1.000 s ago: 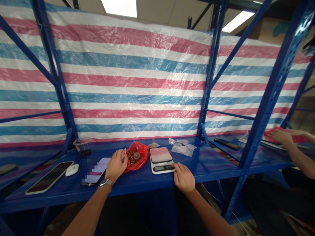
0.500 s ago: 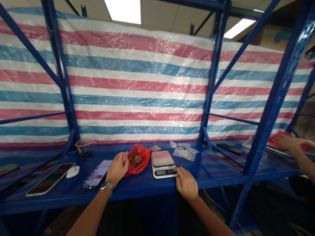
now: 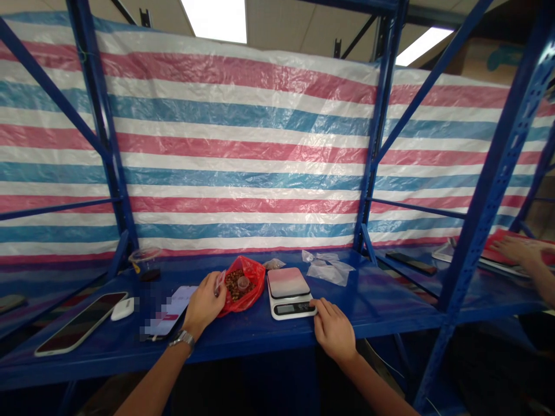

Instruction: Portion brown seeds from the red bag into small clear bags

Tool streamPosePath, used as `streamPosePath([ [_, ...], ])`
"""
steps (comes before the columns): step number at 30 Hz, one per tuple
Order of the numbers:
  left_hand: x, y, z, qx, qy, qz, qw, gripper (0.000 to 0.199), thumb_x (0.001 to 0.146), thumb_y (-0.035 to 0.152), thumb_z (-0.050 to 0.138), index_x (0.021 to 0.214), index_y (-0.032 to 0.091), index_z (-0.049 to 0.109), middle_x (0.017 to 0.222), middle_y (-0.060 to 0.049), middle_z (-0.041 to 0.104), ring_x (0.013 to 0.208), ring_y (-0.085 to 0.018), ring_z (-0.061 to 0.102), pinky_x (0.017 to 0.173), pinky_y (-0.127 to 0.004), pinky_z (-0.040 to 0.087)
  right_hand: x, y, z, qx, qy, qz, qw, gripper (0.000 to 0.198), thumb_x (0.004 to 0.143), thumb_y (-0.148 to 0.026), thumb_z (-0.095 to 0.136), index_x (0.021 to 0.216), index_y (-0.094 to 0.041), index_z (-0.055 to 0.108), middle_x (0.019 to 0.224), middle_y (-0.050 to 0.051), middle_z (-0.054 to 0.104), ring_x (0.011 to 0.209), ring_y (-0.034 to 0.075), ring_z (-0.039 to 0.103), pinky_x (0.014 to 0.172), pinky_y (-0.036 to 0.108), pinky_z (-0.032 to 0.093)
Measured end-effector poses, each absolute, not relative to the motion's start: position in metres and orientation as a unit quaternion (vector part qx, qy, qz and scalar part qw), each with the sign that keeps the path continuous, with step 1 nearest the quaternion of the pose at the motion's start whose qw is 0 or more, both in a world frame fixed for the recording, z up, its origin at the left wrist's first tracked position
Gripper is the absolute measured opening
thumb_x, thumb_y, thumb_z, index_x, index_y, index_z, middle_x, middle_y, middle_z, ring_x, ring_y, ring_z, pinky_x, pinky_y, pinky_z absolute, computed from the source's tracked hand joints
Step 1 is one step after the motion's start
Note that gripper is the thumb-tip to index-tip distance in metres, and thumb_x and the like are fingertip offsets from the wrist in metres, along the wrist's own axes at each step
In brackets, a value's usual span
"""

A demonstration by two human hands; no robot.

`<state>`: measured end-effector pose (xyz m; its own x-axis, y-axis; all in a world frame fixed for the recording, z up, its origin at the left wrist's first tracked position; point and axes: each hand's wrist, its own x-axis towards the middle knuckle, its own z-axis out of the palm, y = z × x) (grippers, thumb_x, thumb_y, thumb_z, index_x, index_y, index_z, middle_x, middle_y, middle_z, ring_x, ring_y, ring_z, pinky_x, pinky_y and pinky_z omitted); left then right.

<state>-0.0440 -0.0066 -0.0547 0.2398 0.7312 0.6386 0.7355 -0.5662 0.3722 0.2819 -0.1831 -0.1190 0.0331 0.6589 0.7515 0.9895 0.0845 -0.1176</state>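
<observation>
Head view: I'd press lightly, right hand (image 3: 336, 334) half-open, seemingly empty, touching the digital kitchen scale (image 3: 288, 284); left of it, left hand (image 3: 203, 304) nearly closed, pinching clear plastic (image 3: 221, 281).

scale display (image 3: 293, 309) too small to read; co-worker's arm (image 3: 540, 276) cut off at right.

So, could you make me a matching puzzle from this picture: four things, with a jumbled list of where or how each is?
1. open red plastic bag
2. small white rounded case
3. person's right hand
4. crumpled clear plastic bags

A. beside the long, dark-screened phone
B. behind and right of the white, pinkish-topped scale
C. holding small brown pieces
D. at the scale's front right corner

Pairs: 1-C, 2-A, 3-D, 4-B
</observation>
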Motion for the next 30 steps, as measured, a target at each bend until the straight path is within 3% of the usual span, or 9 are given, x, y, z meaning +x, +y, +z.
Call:
streamPosePath([
  [10,-0.041,-0.005,-0.056,-0.791,-0.467,-0.394,-0.012,0.023,0.098,0.029,0.045,0.116,0.024,0.058,0.115,-0.007,0.071,0.106,-0.027,0.07,0.09,-0.036,0.052,0.256,-0.167,-0.082,-0.632,-0.641,-0.175,0.399,0.023,0.092,-0.009,0.048,0.088,-0.022,0.066,0.09,0.002,0.07,0.074,0.02,0.057,0.077,0.033,0.039],
  [16,-0.045,-0.007,-0.058,-0.783,-0.472,-0.405,-0.019,0.016,0.098,0.03,0.045,0.109,0.025,0.055,0.109,-0.006,0.069,0.101,-0.027,0.07,0.086,-0.037,0.052,0.211,-0.109,-0.001,-0.551,-0.759,-0.103,0.333,0.025,0.089,-0.009,0.054,0.093,-0.024,0.074,0.1,0.002,0.076,0.099,0.02,0.067,0.095,0.032,0.043],
  [22,-0.046,-0.013,-0.057,-0.795,-0.461,-0.391,-0.041,0.017,0.096,0.027,0.044,0.109,0.024,0.055,0.108,-0.007,0.068,0.1,-0.027,0.069,0.086,-0.038,0.052,0.245,-0.067,0.027,-0.603,-0.722,0.047,0.337,0.03,0.09,-0.012,0.052,0.094,-0.025,0.079,0.1,0.0,0.08,0.089,0.018,0.072,0.081,0.026,0.049],
  [30,-0.045,-0.015,-0.057,-0.802,-0.456,-0.381,-0.058,0.021,0.096,0.026,0.043,0.111,0.024,0.058,0.11,-0.007,0.068,0.1,-0.026,0.068,0.089,-0.038,0.053,0.24,-0.038,0.026,-0.527,-0.797,0.079,0.283,0.03,0.088,-0.009,0.053,0.096,-0.022,0.08,0.097,0.001,0.079,0.084,0.016,0.07,0.078,0.025,0.048],
])
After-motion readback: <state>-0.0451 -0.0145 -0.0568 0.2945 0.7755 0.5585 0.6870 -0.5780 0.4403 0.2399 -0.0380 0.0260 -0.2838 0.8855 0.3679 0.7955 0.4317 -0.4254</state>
